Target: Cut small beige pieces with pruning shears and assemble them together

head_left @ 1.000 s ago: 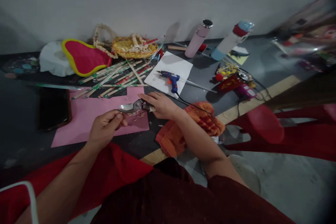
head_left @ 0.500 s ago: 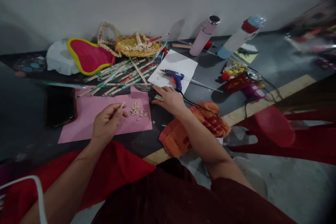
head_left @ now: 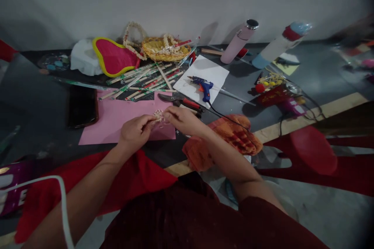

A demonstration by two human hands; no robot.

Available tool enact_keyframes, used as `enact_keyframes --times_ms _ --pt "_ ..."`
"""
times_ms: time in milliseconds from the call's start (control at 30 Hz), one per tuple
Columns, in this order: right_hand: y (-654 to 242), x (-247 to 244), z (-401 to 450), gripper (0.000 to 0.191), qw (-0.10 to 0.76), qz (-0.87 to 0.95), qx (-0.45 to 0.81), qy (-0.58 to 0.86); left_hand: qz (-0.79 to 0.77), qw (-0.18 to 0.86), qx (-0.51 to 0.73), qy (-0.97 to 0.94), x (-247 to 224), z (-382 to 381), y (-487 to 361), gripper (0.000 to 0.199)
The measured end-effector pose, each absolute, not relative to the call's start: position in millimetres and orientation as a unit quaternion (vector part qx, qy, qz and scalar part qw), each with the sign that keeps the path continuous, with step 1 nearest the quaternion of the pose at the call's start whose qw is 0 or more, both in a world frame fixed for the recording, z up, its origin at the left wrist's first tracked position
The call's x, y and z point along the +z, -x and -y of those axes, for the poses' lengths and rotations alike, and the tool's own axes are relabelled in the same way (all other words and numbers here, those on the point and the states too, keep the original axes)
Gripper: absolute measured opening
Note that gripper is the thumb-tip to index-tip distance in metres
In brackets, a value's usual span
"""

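Observation:
My left hand is closed in a pinch at the left edge of a small pile of short pale wooden pieces. Its fingertips hide whatever they hold. From the other side, my right hand is pinched too, its fingertips close to the left ones, and I cannot make out what is in them. The pieces lie on a pink sheet of paper. Just beyond my right hand rest pruning shears with red on the handle.
Wooden chopsticks in wrappers lie behind the paper, near a wicker basket. A blue glue gun with a cord rests on white paper. A phone is left, an orange towel right, bottles at the back.
My right hand has left the shears and come down to the pile. My left hand, which held a short pale stick, has moved right to meet it. The view has shifted slightly.

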State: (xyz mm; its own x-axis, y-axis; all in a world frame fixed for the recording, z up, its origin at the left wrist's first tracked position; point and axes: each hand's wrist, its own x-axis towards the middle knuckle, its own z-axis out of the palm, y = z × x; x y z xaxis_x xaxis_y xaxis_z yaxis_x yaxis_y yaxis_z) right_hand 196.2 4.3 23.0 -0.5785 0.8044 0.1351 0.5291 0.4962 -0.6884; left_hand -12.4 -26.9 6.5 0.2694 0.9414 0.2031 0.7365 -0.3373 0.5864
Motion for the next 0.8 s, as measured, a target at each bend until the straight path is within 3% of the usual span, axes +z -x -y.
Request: enact_keyframes --times_ms 267,533,633,800 --pt "-181.7 11.3 5.6 0.036 0.216 0.77 0.509 0.318 -0.505 0.166 0.247 -0.81 1.6 30.2 13.3 0.024" --pt "-181.7 14.8 15.6 0.039 0.274 0.68 0.624 0.271 -0.49 0.178 0.321 -0.791 5.0 34.4 11.7 0.02" --pt "-185.3 17.8 13.1 0.036 0.304 0.702 0.584 0.273 -0.523 0.214 0.342 -0.751 8.8 31.7 13.1 0.021" --pt "-204.9 6.1 -11.5 0.024 0.339 0.789 0.32 0.401 -0.58 0.225 0.381 -0.685 7.9 29.6 17.9 0.023"
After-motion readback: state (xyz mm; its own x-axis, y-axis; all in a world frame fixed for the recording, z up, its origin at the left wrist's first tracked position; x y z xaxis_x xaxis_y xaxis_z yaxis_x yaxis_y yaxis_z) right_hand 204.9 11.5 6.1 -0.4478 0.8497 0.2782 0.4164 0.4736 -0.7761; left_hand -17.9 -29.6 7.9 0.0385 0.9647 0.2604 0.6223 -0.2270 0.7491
